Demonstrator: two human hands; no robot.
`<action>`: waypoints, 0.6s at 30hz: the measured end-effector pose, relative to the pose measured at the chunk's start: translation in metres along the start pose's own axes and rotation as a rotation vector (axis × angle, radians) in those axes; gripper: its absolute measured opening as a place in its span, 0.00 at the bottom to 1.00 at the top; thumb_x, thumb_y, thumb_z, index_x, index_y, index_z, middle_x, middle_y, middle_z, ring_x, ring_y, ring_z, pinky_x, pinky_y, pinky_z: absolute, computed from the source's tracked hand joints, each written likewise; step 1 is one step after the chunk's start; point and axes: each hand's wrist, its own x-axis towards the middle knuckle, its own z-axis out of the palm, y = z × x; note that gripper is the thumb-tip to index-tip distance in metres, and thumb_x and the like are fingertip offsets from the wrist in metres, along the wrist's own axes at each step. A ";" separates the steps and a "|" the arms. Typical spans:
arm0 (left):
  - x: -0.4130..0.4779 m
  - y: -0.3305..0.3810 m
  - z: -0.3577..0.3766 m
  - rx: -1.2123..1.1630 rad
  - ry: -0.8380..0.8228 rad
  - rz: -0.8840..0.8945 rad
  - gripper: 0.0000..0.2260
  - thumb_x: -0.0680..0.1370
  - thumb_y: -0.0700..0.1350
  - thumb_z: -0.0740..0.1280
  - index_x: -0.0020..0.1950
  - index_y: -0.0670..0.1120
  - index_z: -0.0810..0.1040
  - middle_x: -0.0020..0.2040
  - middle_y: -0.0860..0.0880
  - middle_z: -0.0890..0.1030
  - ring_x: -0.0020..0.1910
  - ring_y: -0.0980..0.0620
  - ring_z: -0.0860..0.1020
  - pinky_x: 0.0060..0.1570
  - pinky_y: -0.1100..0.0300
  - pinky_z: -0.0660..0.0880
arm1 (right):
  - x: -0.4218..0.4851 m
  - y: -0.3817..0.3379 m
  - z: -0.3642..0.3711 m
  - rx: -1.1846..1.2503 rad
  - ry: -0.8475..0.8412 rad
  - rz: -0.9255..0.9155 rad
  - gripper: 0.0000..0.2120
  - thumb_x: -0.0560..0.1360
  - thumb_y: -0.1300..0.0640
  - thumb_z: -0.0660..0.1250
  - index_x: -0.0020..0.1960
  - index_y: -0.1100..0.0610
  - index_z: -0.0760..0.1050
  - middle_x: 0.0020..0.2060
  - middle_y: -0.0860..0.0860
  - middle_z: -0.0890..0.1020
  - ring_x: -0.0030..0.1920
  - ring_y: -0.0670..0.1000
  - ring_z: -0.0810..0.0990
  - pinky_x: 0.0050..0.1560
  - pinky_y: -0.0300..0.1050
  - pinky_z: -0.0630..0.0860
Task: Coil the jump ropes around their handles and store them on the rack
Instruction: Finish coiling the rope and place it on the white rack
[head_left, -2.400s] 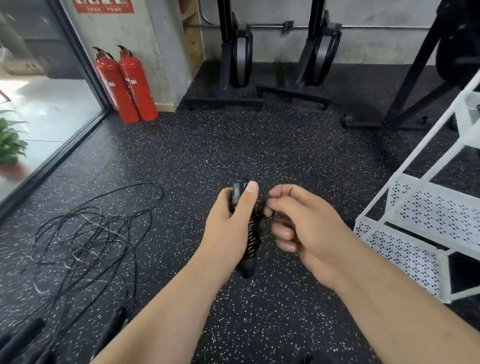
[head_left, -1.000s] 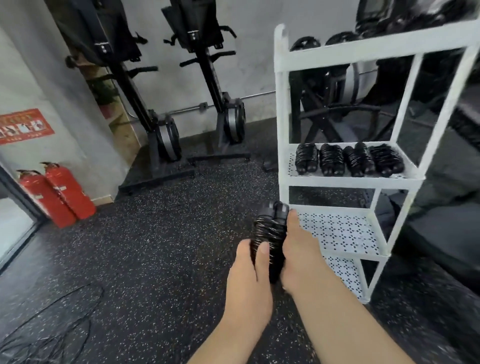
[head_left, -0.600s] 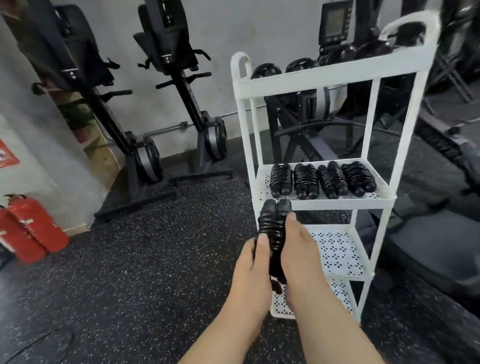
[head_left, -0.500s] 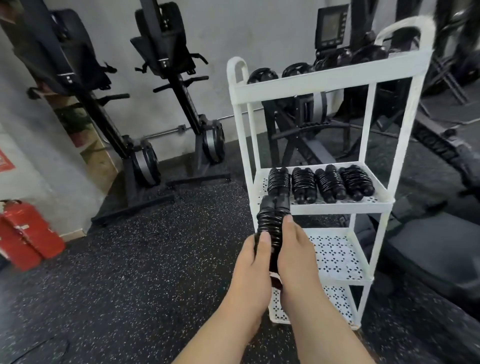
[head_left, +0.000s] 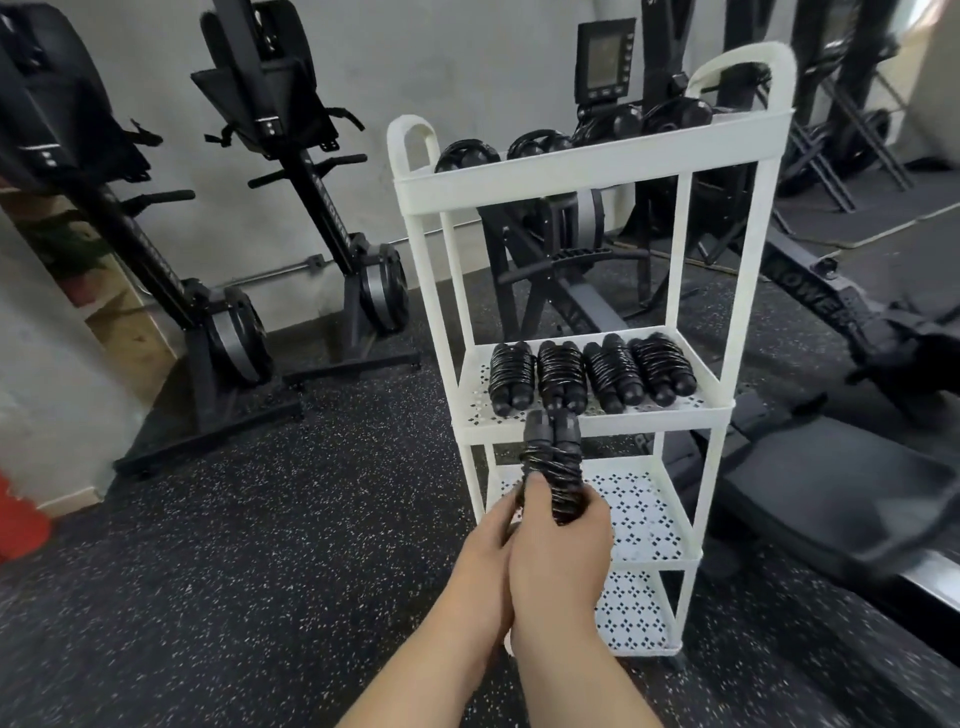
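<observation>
A coiled black jump rope (head_left: 551, 457), wound round its two handles, is held upright in front of the white rack (head_left: 592, 421). My right hand (head_left: 558, 551) grips its lower end, and my left hand (head_left: 488, 561) holds it from the left, partly hidden behind the right. The rope's top reaches the front rim of the rack's second shelf. On that shelf lie several coiled jump ropes (head_left: 589, 376) in a row. The two shelves below show only their perforated white bottoms.
Upright black rowing machines (head_left: 291, 218) stand against the wall at left. More rowers and a black bench (head_left: 831, 493) sit behind and right of the rack. Black wheels (head_left: 524, 148) rest on the rack's top shelf. A red extinguisher (head_left: 21, 519) is at the left edge.
I have turned from the loose ropes on the floor to the rack and come closer. The coiled rope has risen toward the second shelf, still held in both hands.
</observation>
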 end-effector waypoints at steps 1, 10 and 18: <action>0.003 -0.003 0.002 -0.006 -0.001 -0.031 0.30 0.68 0.65 0.77 0.66 0.53 0.85 0.63 0.44 0.86 0.62 0.45 0.84 0.70 0.45 0.77 | 0.003 0.002 -0.001 -0.020 0.008 0.006 0.17 0.75 0.43 0.72 0.60 0.46 0.75 0.52 0.47 0.82 0.52 0.52 0.83 0.57 0.56 0.81; 0.021 -0.029 0.022 0.040 0.108 -0.207 0.20 0.86 0.57 0.60 0.55 0.51 0.90 0.51 0.49 0.90 0.51 0.52 0.87 0.47 0.58 0.78 | 0.042 0.034 -0.025 -0.168 -0.039 -0.051 0.20 0.73 0.53 0.75 0.62 0.46 0.72 0.51 0.45 0.83 0.47 0.47 0.83 0.44 0.46 0.78; 0.046 -0.068 0.022 0.118 0.096 -0.163 0.19 0.89 0.56 0.53 0.74 0.58 0.77 0.62 0.55 0.84 0.58 0.53 0.84 0.59 0.50 0.83 | 0.106 0.083 -0.050 -0.598 -0.032 -0.218 0.24 0.76 0.52 0.77 0.67 0.54 0.71 0.61 0.52 0.73 0.45 0.51 0.79 0.46 0.48 0.77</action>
